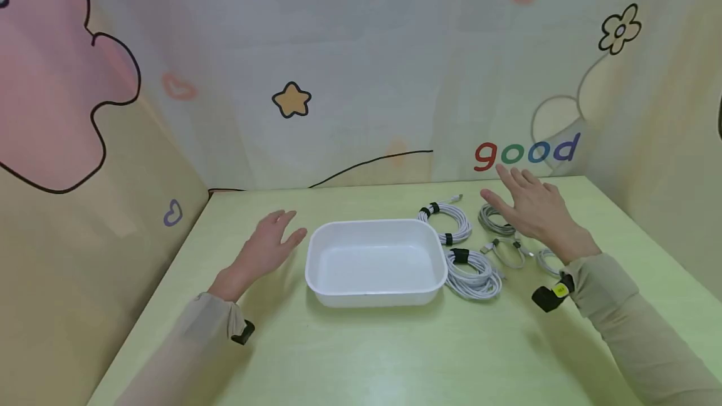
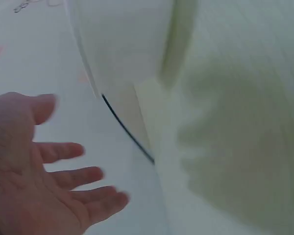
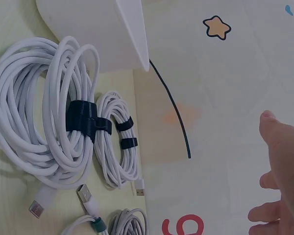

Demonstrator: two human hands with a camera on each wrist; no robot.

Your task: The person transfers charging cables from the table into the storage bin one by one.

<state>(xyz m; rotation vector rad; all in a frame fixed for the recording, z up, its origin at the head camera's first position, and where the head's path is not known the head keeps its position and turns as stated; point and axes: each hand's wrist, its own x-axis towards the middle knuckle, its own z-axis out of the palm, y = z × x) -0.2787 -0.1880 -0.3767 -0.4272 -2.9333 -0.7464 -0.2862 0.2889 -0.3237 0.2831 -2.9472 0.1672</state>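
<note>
My left hand (image 1: pixel 263 249) hovers just left of a white plastic tub (image 1: pixel 375 299), its fingers loosely extended and holding nothing. In the left wrist view that hand (image 2: pixel 44 171) appears palm up, apart from the tub. My right hand (image 1: pixel 533 208) is raised over the cables on the right, fingers spread. Between the tub and that hand lie a large coiled white cable (image 1: pixel 474 277) with a black strap and another coiled white cable (image 1: pixel 461 221). A grey coiled cable (image 1: pixel 492 219), a short USB cable (image 1: pixel 510 255) and a small coiled cable (image 1: pixel 546 262), partly hidden, lie beneath the right hand and wrist.
The pale green table (image 1: pixel 372 356) ends at a back wall hung with printed cloth (image 1: pixel 361 80). Cloth panels also stand at left and right. A black wrist device (image 1: pixel 553 293) sits on the right cuff, and another (image 1: pixel 244 333) on the left.
</note>
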